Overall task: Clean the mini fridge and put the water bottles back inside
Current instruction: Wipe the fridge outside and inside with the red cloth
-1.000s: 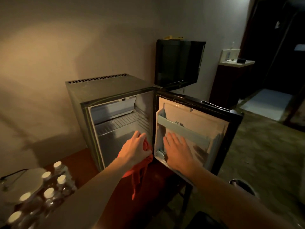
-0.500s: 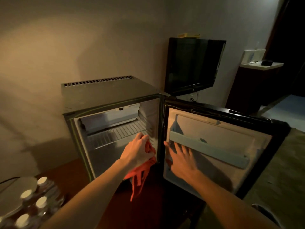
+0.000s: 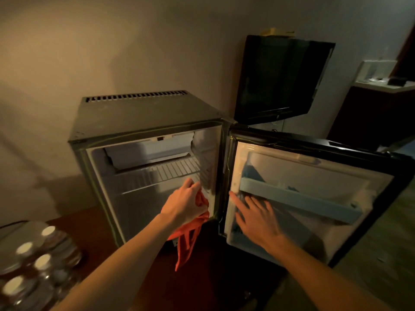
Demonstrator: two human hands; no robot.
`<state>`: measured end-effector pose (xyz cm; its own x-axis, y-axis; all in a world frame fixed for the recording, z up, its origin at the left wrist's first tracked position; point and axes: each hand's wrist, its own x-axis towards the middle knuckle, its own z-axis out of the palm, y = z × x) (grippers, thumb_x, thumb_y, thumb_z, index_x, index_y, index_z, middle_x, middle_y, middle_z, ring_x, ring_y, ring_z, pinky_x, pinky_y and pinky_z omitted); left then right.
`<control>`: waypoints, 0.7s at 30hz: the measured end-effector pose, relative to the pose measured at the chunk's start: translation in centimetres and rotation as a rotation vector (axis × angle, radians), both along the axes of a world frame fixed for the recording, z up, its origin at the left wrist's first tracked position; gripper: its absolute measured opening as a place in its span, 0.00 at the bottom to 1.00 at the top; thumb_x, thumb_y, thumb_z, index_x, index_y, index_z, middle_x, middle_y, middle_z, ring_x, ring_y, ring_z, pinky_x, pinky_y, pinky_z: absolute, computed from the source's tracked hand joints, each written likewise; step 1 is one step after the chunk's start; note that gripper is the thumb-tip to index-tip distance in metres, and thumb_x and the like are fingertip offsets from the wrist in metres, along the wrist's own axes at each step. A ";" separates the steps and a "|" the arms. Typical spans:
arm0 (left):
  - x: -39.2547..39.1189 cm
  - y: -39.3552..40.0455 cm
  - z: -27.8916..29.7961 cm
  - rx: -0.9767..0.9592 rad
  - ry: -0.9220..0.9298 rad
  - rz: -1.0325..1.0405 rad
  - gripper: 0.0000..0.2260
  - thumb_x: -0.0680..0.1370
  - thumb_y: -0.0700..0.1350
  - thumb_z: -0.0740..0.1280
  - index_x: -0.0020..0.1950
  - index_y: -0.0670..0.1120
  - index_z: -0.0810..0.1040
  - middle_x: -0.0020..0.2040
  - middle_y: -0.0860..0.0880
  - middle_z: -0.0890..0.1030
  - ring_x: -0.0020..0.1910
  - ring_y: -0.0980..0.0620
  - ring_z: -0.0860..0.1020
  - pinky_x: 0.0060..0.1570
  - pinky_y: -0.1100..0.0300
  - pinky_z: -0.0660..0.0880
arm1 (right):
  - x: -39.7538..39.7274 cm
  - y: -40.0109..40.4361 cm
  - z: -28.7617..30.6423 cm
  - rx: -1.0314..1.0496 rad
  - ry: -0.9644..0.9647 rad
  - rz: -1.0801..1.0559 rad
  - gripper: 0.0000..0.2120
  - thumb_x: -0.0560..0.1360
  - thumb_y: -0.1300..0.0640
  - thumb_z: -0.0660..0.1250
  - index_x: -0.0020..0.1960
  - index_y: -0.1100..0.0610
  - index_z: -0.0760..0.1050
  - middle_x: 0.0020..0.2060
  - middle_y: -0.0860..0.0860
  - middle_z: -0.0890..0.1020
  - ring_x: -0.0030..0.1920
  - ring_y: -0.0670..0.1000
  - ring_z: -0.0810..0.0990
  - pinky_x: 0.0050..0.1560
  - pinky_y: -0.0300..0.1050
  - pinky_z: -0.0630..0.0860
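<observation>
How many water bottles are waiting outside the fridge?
4 white caps show clearly, clustered at lower left. More bottles may sit beyond the frame edge or in the blur.

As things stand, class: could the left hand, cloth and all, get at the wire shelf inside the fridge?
Probably yes. The left hand, gripping the red cloth, is at the fridge opening just below the wire shelf; the door stands open and nothing blocks the way.

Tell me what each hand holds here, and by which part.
Left hand grips the red cloth by its bunched upper end. Right hand holds nothing, flat on the fridge door.
</observation>
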<state>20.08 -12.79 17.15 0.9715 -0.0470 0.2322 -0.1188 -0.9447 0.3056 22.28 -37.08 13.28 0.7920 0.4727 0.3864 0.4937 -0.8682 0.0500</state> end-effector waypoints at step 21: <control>-2.5 -0.3 -9.5 0.218 -0.295 0.231 0.14 0.69 0.56 0.69 0.47 0.50 0.73 0.47 0.50 0.72 0.40 0.39 0.78 0.38 0.49 0.75 | 7.6 -4.4 -6.7 0.124 -0.427 0.215 0.34 0.78 0.45 0.59 0.79 0.48 0.49 0.55 0.53 0.82 0.57 0.57 0.78 0.57 0.55 0.74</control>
